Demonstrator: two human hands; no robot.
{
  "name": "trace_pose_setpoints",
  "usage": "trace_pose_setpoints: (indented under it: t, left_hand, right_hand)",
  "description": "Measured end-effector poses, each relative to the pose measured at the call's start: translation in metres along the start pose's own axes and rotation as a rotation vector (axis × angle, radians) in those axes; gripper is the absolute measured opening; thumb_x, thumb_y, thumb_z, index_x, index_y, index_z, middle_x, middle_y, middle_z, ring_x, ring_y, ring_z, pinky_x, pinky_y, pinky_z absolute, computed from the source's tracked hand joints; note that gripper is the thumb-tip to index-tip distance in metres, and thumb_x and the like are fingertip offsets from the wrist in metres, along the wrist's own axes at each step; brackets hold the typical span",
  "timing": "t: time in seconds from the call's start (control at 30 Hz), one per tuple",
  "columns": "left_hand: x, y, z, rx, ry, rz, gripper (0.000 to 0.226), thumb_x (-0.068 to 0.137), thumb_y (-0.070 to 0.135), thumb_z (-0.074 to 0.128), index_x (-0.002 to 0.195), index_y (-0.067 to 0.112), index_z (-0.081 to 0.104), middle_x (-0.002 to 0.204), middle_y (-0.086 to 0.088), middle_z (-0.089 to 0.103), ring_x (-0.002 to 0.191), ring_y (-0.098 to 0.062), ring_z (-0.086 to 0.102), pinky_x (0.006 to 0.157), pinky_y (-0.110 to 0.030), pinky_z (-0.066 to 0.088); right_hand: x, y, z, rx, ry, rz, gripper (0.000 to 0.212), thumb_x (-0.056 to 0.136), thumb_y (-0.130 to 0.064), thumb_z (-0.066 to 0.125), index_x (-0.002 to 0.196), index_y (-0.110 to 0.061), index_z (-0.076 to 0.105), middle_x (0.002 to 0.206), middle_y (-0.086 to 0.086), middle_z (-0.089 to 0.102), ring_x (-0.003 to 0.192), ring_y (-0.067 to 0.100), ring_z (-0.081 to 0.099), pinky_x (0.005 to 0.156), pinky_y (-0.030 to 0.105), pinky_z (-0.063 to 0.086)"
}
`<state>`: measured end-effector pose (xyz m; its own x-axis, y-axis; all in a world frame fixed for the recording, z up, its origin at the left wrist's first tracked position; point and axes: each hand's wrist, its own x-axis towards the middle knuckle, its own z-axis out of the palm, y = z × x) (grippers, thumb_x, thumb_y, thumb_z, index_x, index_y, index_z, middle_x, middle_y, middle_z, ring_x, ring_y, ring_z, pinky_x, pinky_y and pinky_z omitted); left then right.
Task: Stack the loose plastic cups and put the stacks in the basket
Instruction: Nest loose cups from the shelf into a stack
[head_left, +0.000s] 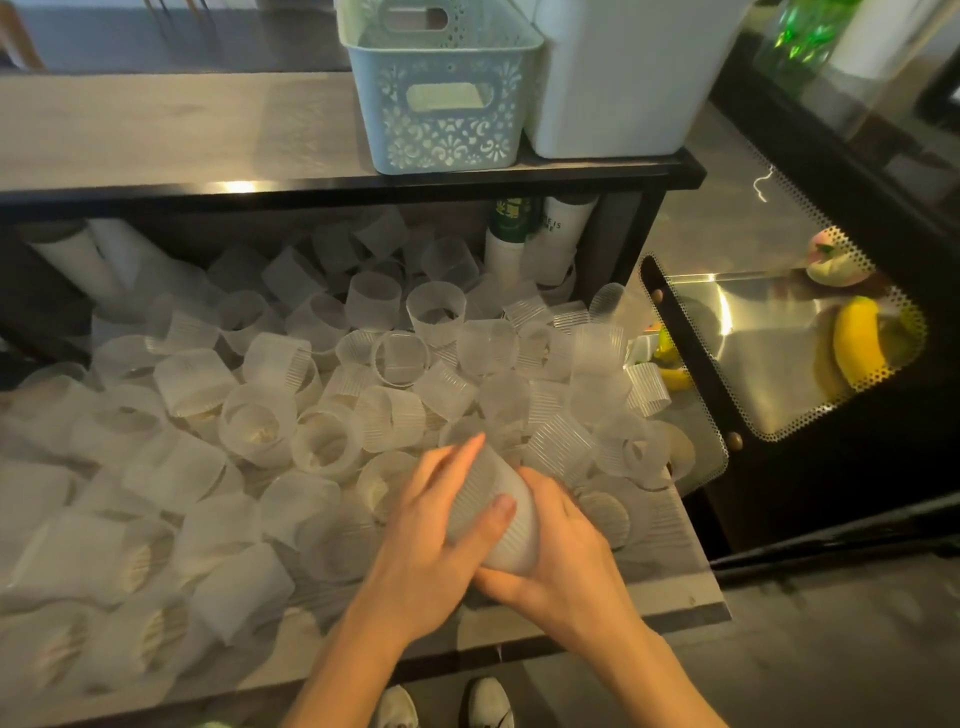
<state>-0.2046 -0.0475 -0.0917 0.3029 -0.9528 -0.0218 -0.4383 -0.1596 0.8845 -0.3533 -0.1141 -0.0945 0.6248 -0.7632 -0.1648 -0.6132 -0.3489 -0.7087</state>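
Both hands meet near the worktop's front edge: the left hand (441, 525) wraps its grip round a short stack of cups (493, 519), and the right hand (556, 551) cups the stack's base. Loose cups (260, 421) litter the worktop behind. They look thin, light, ribbed and easily crushed, so hold the sides gently. On the shelf's right end waits the basket (441, 98).
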Motion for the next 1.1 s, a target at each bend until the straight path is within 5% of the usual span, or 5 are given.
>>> trace_pose_setpoints:
  t: [0.13,0.27,0.37,0.63,1.1]
  left_hand:
    - [0.008,0.006,0.010,-0.249,0.022,-0.068,0.077,0.079,0.080,0.033,0.142,0.037,0.045,0.133,0.023,0.052,0.125,0.009,0.044,0.100,-0.008,0.033]
    - [0.036,0.003,0.029,-0.397,0.139,-0.248,0.068,0.077,0.078,0.043,0.127,0.035,0.056,0.119,0.014,0.064,0.102,0.001,0.062,0.098,-0.028,0.047]
    - [0.061,0.004,0.044,-0.244,0.114,-0.315,0.042,0.093,0.055,0.053,0.125,0.028,0.058,0.118,0.008,0.063,0.101,-0.004,0.060,0.094,-0.028,0.048]
    - [0.113,0.000,0.081,0.306,0.059,-0.406,0.068,0.090,0.068,0.044,0.124,0.011,0.058,0.127,-0.014,0.059,0.121,-0.033,0.052,0.101,-0.040,0.041]
    - [0.111,0.011,0.092,0.210,0.097,-0.390,0.044,0.081,0.053,0.071,0.076,0.013,0.053,0.102,-0.008,0.053,0.106,-0.029,0.056,0.090,-0.035,0.043]
  right_hand:
    - [-0.009,0.012,-0.007,-0.006,0.052,0.054,0.091,0.061,-0.074,0.070,0.134,-0.041,0.027,0.124,-0.019,0.044,0.112,0.008,0.051,0.089,0.036,0.049]
    - [-0.017,0.026,-0.024,-0.027,0.123,0.120,0.090,0.065,-0.071,0.073,0.136,-0.042,0.025,0.120,-0.021,0.038,0.111,0.003,0.044,0.086,0.030,0.045]
    - [-0.026,0.039,-0.036,-0.030,0.185,0.187,0.092,0.068,-0.067,0.075,0.139,-0.038,0.023,0.118,-0.020,0.035,0.108,0.004,0.043,0.085,0.025,0.041]
    - [-0.038,0.071,-0.048,-0.022,0.313,0.266,0.104,0.060,-0.071,0.077,0.142,-0.035,0.023,0.115,-0.021,0.034,0.106,0.002,0.044,0.089,0.023,0.048]
    - [-0.038,0.086,-0.047,0.085,0.340,0.259,0.095,0.061,-0.067,0.078,0.137,-0.039,0.029,0.115,-0.021,0.043,0.108,0.006,0.051,0.088,0.030,0.053]
